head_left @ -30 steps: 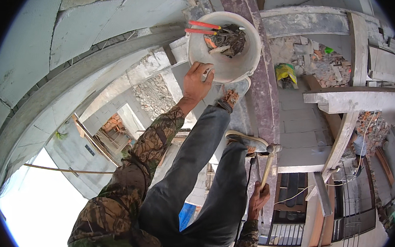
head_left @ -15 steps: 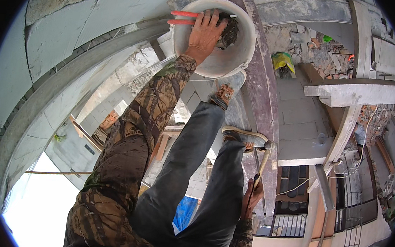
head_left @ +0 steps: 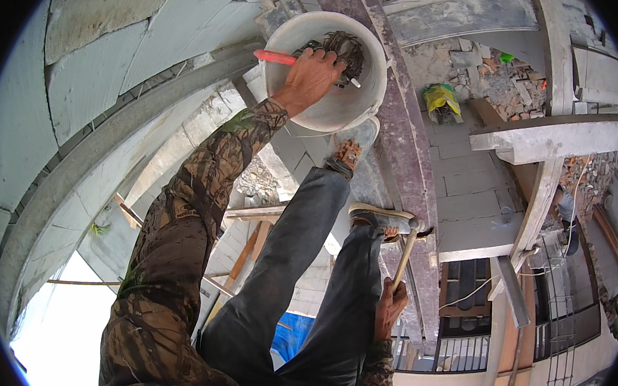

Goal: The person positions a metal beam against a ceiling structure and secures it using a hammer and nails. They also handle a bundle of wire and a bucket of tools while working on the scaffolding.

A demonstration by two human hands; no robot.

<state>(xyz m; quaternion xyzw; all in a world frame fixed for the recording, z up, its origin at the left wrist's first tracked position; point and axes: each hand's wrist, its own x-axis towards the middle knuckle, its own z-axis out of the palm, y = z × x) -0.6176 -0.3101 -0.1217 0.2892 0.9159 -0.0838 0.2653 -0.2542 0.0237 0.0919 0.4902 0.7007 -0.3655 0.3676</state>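
My left hand (head_left: 310,81) reaches into a round whitish bucket (head_left: 374,96), fingers curled down at a dark tangled bundle (head_left: 345,51) that looks like thin wire. A red-handled tool (head_left: 275,57) lies under this hand, its handle sticking out over the bucket's left rim; its working end is hidden. What the fingertips grip, if anything, is hidden too. A short white stick-like piece (head_left: 355,83) shows beside the bundle. Lower right, my right hand (head_left: 390,308) is closed round the wooden handle of a hammer (head_left: 405,255), its head up by my right shoe.
My shoes (head_left: 383,216) rest on a narrow ledge beside a long purplish beam (head_left: 417,151). A grey block wall (head_left: 94,67) curves along the left. To the right are wooden planks (head_left: 560,136), rubble (head_left: 514,82), a yellow-green sack (head_left: 442,100) and a lower level with railings.
My left hand has shifted slightly down and left, its fingers now curled instead of stretched. Two red handles showed before; one shows now. The hammer has tilted a little in my right hand.
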